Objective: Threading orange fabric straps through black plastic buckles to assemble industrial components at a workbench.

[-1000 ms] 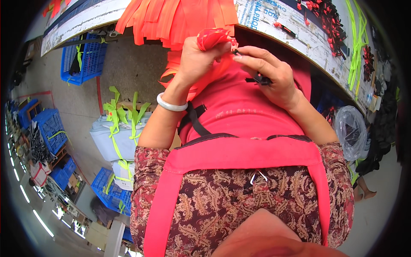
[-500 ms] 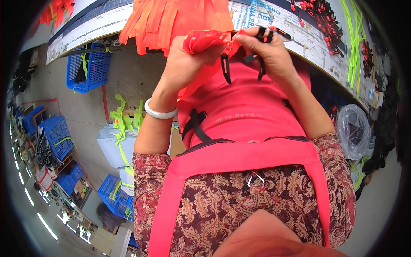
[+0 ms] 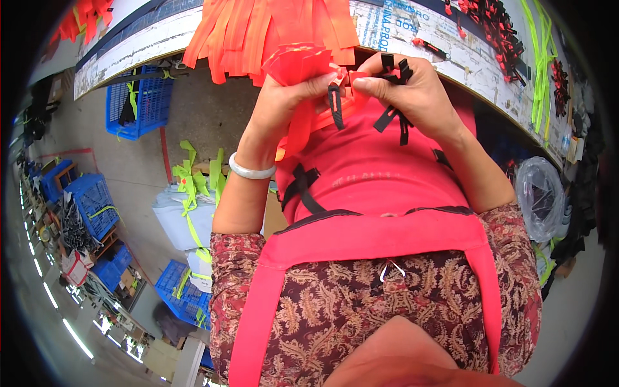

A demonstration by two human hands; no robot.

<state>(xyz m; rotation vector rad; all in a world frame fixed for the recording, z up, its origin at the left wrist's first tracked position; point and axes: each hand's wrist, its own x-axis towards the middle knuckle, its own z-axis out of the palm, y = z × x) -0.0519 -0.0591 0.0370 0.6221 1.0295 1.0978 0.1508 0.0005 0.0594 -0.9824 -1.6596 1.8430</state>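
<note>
In front of my apron, just off the table edge, my left hand point(image 3: 277, 109) is closed round a bundle of orange fabric strips point(image 3: 296, 63). A short black strap with a slot point(image 3: 335, 106) hangs by that thumb. My right hand point(image 3: 419, 97) is closed too, with several short black straps point(image 3: 394, 120) sticking out between and below its fingers. A small orange-red piece point(image 3: 356, 79) shows at its thumb tip. The two hands' fingertips nearly meet. What joins the strap to the strips is too small to make out.
More orange strips point(image 3: 271, 29) hang over the edge of the table point(image 3: 416, 29). Black-and-red strap pieces point(image 3: 500, 42) and yellow-green strips point(image 3: 538, 71) lie at its right. A blue crate point(image 3: 138, 106) and a pale stack point(image 3: 184, 222) stand on the left.
The fingertips of both hands have shifted slightly lower. The orange bundle now fans upright above my left hand, and the black straps in my right hand hang differently.
</note>
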